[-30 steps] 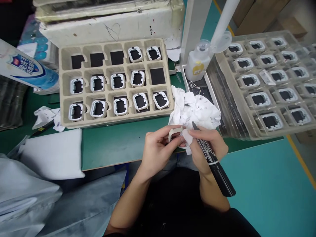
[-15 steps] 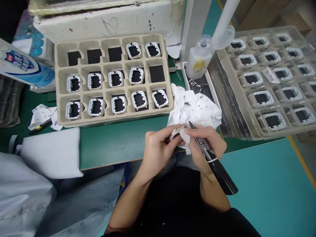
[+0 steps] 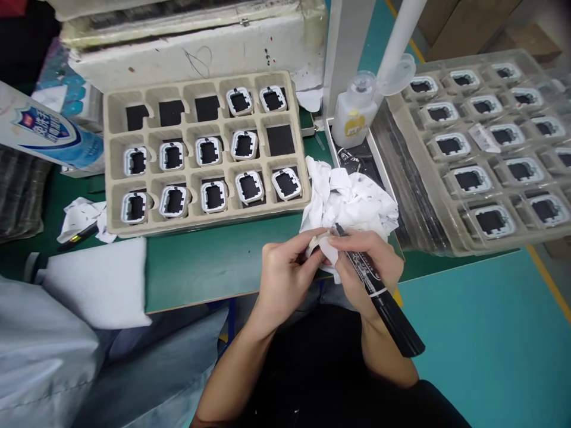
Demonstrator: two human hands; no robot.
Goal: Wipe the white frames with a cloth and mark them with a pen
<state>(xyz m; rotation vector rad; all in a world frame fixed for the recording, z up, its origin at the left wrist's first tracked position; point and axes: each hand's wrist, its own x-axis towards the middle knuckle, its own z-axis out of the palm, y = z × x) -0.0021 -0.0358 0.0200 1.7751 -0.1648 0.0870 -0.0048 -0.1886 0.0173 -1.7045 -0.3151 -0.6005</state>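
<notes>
My left hand (image 3: pixel 283 270) is closed on a small pale housing frame (image 3: pixel 314 240), pinching it between thumb and fingers; most of it is hidden. My right hand (image 3: pixel 372 261) grips a black marker pen (image 3: pixel 395 318), its dark tip pointing up and left near the frame. The same hand also pinches a folded white wipe (image 3: pixel 329 252), held against the frame. Just beyond both hands lies a heap of crumpled white cloth (image 3: pixel 352 199) with dark specks.
A moulded tray (image 3: pixel 200 223) holds several white-rimmed frames. Right of it stand a pump bottle (image 3: pixel 354 119) in a shallow box and stacked clear-covered trays (image 3: pixel 450 238). At left are a spray can (image 3: pixel 53 134), a cutter knife (image 3: pixel 78 236) and a person's grey-blue sleeve (image 3: pixel 40 356).
The view has shifted slightly. Both hands keep their grips, the wipe and marker staying close to the frame with only a small movement.
</notes>
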